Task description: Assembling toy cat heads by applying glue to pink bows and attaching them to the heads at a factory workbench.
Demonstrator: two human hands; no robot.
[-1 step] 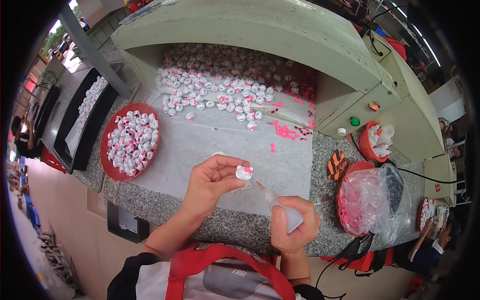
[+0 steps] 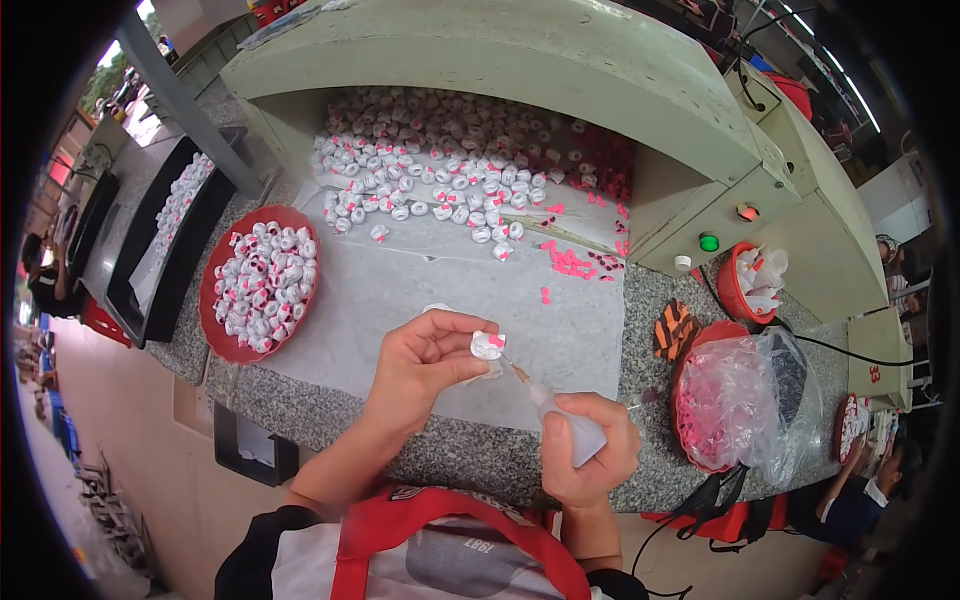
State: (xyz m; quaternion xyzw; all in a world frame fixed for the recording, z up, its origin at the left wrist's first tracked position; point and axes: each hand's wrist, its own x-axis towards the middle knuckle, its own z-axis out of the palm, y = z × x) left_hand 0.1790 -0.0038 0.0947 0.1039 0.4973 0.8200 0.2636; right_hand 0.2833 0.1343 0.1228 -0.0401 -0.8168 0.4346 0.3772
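Between the thumb and fingers of my left hand is a small white figure piece with a pink bow-like part on its side. My right hand is wrapped round a translucent squeeze bottle. Its thin needle tip points up and left at the white piece, at or very near the pink part; whether it touches I cannot tell. Both hands are above the near part of a pale paper sheet. Loose pink bow-shaped pieces are scattered beyond them, to the right.
Many white pieces crowd under the pale green hood. A red bowl of white-and-pink pieces stands left. On the right are a plastic-covered red bowl, a small red basket and a striped cloth. People work farther off.
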